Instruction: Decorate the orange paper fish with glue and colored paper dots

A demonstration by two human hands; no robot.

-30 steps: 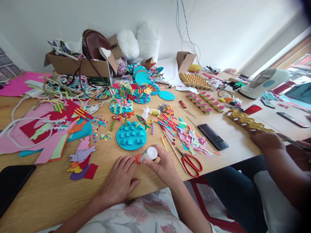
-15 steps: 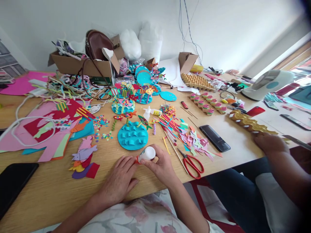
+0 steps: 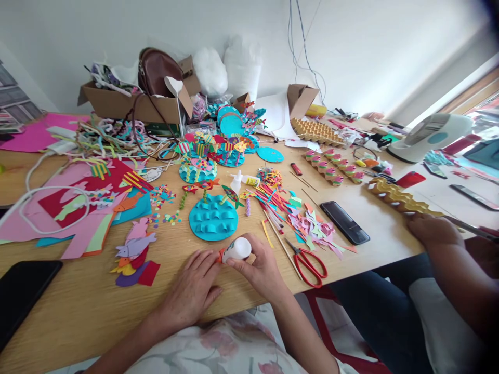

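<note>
My right hand (image 3: 263, 265) is wrapped round a small white bottle (image 3: 238, 249), tipped with its base toward me and its other end pointing down-left. That end meets a small orange-red piece (image 3: 220, 255), mostly hidden by my fingers, whose kind I cannot make out. My left hand (image 3: 193, 285) lies flat on the table, fingertips against this piece. Just beyond my hands rests a blue paper disc (image 3: 212, 228) covered in raised paper loops, with paper fish (image 3: 233, 196) along its far edge. To the right of my right hand lie red-handled scissors (image 3: 310, 266).
Cut paper fish (image 3: 134, 246) lie in a pile on the left. Paper scraps (image 3: 312, 226) and a phone (image 3: 345, 222) are on the right. Beside me, a co-worker's hand (image 3: 434, 231) holds an egg-carton strip (image 3: 401, 197) near a blade. A cardboard box (image 3: 128, 109) stands behind.
The white bottle and my right hand have shifted very slightly to the right. My left hand stays put. The co-worker's blade has moved in against the egg-carton strip.
</note>
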